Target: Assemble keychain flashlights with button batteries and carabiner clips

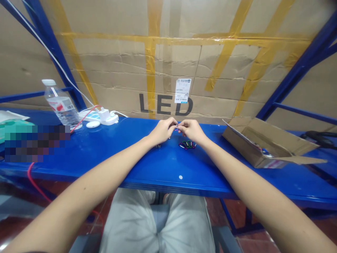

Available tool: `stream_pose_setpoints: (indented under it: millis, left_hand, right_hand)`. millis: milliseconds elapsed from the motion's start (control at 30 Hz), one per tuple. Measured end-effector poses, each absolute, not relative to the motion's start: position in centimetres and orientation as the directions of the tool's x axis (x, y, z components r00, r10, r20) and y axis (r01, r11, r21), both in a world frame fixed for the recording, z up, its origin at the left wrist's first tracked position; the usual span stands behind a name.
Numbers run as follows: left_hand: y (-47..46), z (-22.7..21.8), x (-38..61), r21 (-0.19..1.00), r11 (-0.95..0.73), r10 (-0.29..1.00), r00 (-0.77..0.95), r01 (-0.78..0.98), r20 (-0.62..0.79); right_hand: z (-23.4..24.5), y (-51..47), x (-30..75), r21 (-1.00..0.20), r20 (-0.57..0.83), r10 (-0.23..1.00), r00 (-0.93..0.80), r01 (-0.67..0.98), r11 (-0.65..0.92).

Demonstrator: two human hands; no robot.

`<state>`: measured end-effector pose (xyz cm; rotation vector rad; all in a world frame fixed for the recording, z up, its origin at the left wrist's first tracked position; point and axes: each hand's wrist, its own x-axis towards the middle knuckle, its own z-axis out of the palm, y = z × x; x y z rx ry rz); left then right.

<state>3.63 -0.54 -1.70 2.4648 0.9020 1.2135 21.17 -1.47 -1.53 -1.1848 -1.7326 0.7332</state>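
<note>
My left hand (163,130) and my right hand (191,130) meet above the blue table (163,165), fingertips pinched together on a small purple clip (176,129) held between them. The clip is mostly hidden by my fingers. Just below my right hand lies a small pile of coloured clips (187,144), green and purple, on the table top. A tiny dark metal piece (158,146) rests under my left wrist.
An open cardboard box (265,146) lies at the right. At the left stand a plastic water bottle (61,103), a white power strip (101,116) with a red cable, and a teal packet (10,128). A taped cardboard wall (168,59) stands behind.
</note>
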Motion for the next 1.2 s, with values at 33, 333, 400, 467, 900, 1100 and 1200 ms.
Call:
stream_pose_setpoints:
  millis: [33, 333, 400, 467, 900, 1100, 1200]
  left_hand:
    - [-0.5, -1.7, 3.6, 0.463, -0.78, 0.624, 0.458, 0.422, 0.633]
    - [-1.0, -1.3, 4.0, 0.617, -0.692, 0.722, 0.335, 0.375, 0.605]
    - [-1.2, -1.4, 4.1, 0.61, -0.693, 0.721, 0.351, 0.385, 0.598]
    - [-1.2, -1.5, 4.2, 0.595, -0.7, 0.714, 0.356, 0.395, 0.603]
    - [3.2, -0.4, -0.7, 0.691, -0.449, 0.878, 0.137, 0.566, 0.458]
    - [5.2, -1.1, -4.0, 0.6, -0.376, 0.921, 0.215, 0.706, 0.325]
    - [5.5, -1.4, -4.6, 0.549, -0.333, 0.942, 0.252, 0.767, 0.219]
  right_hand:
    - [-1.5, -1.5, 21.1, -0.847, 0.346, 0.927, -0.145, 0.377, 0.375]
    - [-1.4, -1.6, 21.6, -0.836, 0.436, 0.871, -0.225, 0.256, 0.485]
    - [-1.5, -1.7, 21.7, -0.818, 0.448, 0.865, -0.225, 0.288, 0.498]
    - [-1.7, -1.8, 21.6, -0.787, 0.451, 0.859, -0.241, 0.348, 0.51]
    - [-1.2, -0.3, 24.3, -0.546, 0.36, 0.922, -0.142, 0.77, 0.332]
    - [-2.0, 1.3, 27.1, -0.308, 0.183, 0.981, -0.064, 0.944, 0.119]
    - [-2.6, 1.7, 27.3, -0.268, 0.118, 0.993, -0.015, 0.962, 0.046]
